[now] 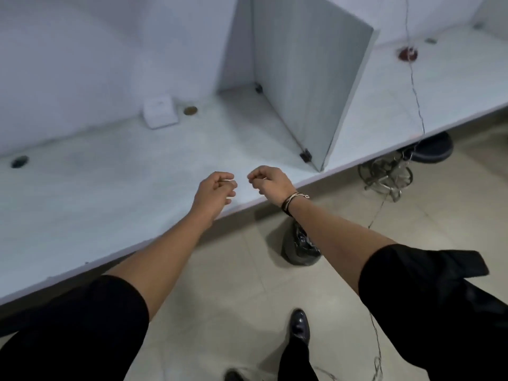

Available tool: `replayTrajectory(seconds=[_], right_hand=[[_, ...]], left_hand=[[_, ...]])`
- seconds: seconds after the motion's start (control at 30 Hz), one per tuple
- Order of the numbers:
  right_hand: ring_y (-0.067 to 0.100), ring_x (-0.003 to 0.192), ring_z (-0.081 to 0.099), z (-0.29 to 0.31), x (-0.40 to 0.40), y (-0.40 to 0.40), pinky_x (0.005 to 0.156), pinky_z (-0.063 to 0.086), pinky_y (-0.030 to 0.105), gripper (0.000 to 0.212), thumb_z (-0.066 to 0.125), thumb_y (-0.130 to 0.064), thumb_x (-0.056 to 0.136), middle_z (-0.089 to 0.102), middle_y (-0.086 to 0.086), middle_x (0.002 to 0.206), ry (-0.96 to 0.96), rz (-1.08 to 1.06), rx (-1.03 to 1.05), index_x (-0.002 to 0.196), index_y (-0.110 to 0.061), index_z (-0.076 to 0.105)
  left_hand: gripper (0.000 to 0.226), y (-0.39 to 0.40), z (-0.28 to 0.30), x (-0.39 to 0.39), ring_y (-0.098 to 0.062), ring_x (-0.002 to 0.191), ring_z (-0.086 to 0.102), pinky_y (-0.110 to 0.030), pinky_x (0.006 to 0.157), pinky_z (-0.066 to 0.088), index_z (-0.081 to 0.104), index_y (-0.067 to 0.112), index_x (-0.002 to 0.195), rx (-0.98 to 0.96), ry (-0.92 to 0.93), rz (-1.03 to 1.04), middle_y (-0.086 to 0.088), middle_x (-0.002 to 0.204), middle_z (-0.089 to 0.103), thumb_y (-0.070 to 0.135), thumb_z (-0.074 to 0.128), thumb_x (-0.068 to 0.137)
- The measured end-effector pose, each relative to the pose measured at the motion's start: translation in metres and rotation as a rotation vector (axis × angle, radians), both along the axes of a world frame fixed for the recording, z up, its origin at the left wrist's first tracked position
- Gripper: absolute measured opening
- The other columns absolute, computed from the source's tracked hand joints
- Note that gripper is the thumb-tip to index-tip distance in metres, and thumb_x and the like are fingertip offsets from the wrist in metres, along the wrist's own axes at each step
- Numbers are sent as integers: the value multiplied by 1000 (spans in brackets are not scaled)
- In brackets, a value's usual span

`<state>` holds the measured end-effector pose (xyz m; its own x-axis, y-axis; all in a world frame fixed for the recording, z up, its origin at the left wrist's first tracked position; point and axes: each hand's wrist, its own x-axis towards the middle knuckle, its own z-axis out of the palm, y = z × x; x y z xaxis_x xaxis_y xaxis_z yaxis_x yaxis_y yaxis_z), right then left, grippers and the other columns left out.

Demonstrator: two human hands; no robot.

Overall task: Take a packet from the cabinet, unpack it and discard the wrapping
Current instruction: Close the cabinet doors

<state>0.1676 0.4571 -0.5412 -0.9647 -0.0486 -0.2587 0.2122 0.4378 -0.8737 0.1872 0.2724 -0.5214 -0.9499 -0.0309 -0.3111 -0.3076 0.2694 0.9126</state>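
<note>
My left hand (215,192) hovers over the front edge of the white counter (110,188). Its fingers are curled around a thin pale sliver, too small to identify. My right hand (270,182) is level with it, a hand's width to the right, with fingertips pinched together and a corded bracelet at the wrist. I cannot make out anything between its fingers. The hands do not touch. A black bin bag (301,247) stands on the floor under the counter, below my right forearm. No packet or cabinet is in view.
A small white box (160,112) and a brown disc (190,110) lie at the back wall. A grey divider panel (310,86) stands on the counter to the right. Beyond it are a red object (408,53), a hanging cable (416,100) and a stool (431,149).
</note>
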Motion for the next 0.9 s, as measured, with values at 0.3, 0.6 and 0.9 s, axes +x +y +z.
replayTrajectory(seconds=[0.3,0.6,0.9], right_hand=[[26,101,69,229,2,-132,88,59,43,34,58,-29,72,74,7,106,319,90,-145,101,-20,73],[11,79,64,391,10,-152,69,48,24,25,62,-19,85,72,-2,98,607,143,-75,108,-18,73],[29,106,61,509,7,-81,91,52,41,34,59,-15,84,64,10,115,1235,-117,294,116,-5,67]], left_hand=[[19,-145,210,19,-19,89,69,-36,82,57,70,18,111,16,354,181,-8,108,74,16,64,93],[23,-175,372,19,-18,87,68,-31,79,56,68,15,116,28,671,218,-7,107,72,16,65,94],[18,-87,494,-4,-21,89,67,-43,88,58,67,16,114,-43,960,161,0,96,66,18,60,97]])
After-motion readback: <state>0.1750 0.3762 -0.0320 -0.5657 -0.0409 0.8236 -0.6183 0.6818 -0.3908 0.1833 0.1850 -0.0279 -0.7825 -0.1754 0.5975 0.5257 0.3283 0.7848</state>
